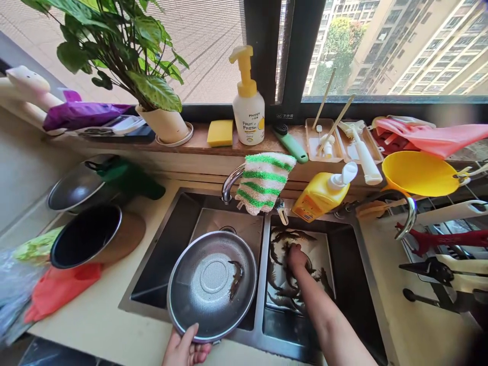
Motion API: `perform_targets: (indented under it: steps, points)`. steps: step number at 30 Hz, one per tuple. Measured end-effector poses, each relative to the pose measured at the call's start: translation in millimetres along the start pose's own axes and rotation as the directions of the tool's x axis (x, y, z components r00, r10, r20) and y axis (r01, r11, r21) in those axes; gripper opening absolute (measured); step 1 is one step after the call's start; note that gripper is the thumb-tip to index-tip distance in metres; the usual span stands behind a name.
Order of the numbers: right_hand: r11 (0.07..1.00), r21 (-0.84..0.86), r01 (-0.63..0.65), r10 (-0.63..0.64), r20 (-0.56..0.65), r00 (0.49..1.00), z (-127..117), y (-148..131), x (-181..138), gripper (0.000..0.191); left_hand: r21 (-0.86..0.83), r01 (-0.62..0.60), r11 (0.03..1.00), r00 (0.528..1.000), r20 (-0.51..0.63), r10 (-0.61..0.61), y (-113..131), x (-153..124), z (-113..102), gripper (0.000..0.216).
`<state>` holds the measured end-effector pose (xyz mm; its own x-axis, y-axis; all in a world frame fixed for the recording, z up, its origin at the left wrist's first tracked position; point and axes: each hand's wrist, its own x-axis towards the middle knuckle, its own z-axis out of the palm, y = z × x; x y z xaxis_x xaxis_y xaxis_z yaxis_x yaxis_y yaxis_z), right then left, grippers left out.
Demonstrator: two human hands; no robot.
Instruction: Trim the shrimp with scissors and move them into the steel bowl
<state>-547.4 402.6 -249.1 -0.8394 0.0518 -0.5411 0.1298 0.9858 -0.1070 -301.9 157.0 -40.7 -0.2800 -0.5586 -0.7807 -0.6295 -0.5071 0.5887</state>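
My left hand (pixel 185 348) grips the near rim of a round metal strainer (pixel 198 300) held over the left sink basin. One shrimp (pixel 236 277) lies inside the strainer. My right hand (pixel 297 256) reaches down into the right sink basin (pixel 343 284), among several dark shrimp (pixel 284 294) lying on the pale bottom. Its fingers are curled down onto the shrimp; whether they grip one is hidden.
A faucet (pixel 230 186) with a green-striped cloth (pixel 264 182) hangs over the divider. A yellow bottle (pixel 322 195) lies behind the sink. Pots (pixel 86 234) stand left; knives and utensils (pixel 442 269) lie on the rack right. Soap bottle (pixel 248 112), sponge and plant sit on the sill.
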Motion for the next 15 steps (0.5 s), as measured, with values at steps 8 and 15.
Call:
perform_targets:
  steps: [8, 15]
  points:
    - [0.993, 0.026, 0.112, -0.113, 0.049, 0.992, -7, 12, -5, 0.024, 0.016, -0.026, 1.000, 0.999, 0.044, 0.025, 5, -2, 5, 0.030]
    - [0.976, 0.148, 0.162, -0.149, -0.093, 0.984, -41, 34, -41, 0.022, 0.016, -0.056, 0.998, 0.995, 0.087, 0.055, 4, 7, 3, 0.028]
